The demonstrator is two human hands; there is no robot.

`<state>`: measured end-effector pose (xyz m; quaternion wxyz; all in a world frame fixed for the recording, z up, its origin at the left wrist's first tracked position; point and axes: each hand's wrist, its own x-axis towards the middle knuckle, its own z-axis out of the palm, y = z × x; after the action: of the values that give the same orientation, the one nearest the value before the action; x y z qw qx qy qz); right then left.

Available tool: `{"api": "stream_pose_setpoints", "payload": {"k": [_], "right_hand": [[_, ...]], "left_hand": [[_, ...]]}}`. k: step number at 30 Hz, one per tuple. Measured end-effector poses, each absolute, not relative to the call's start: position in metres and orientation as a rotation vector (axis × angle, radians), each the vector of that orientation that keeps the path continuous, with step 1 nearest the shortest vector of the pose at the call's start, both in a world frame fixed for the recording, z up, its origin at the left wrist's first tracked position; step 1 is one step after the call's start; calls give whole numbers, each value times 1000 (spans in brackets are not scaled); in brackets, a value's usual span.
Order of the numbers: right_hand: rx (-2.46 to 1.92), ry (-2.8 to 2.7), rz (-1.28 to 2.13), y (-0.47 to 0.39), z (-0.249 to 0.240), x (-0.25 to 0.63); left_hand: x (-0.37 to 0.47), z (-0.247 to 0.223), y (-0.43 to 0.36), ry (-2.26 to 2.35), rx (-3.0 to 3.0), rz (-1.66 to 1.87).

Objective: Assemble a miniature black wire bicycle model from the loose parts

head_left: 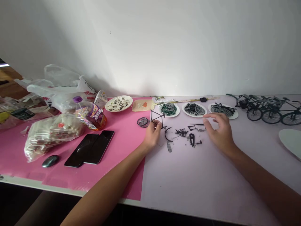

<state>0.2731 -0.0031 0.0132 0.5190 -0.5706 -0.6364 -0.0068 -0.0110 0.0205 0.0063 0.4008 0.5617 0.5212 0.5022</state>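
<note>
My left hand (pixel 153 133) pinches a small black model bicycle frame (pixel 157 116) near the middle of the desk. Two black spoked wheels (pixel 143 122) lie just left of it. Loose black parts are spread between my hands: a curved piece (pixel 167 135), a cluster of thin parts (pixel 182 132), a chain-guard-like piece (pixel 192 139) and a small grey rack-like piece (pixel 169 147). On the right, my right hand (pixel 217 128) hovers with thumb and index finger apart, beside a thin dark rod (pixel 197 124). I see nothing held between its fingers.
Behind the parts stand white plates (pixel 177 114) of green and black pieces. Assembled model bicycles (pixel 270 110) are at the back right, a white plate (pixel 290 141) at the right edge. Leftward lie phones (pixel 88 149), a mouse (pixel 50 161), a bottle (pixel 90 114) and plastic bags (pixel 54 130).
</note>
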Motion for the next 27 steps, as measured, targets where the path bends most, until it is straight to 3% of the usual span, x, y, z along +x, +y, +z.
{"api": "stream_pose_setpoints", "payload": {"k": [9,14,19,27], "right_hand": [[-1353,-1466,-39,5,6,284],[-1423,-1699,-95,13,1,303],[-1449,-2103,85,18,-4,321],[-1495,-2087,109,16,-8,308]], "left_hand": [[-36,39,26,1687,1793,847],[-44,35,31,1846,1964,666],[-47,31,33,1910,2055,644],[-49,34,29,2014,2316,822]]}}
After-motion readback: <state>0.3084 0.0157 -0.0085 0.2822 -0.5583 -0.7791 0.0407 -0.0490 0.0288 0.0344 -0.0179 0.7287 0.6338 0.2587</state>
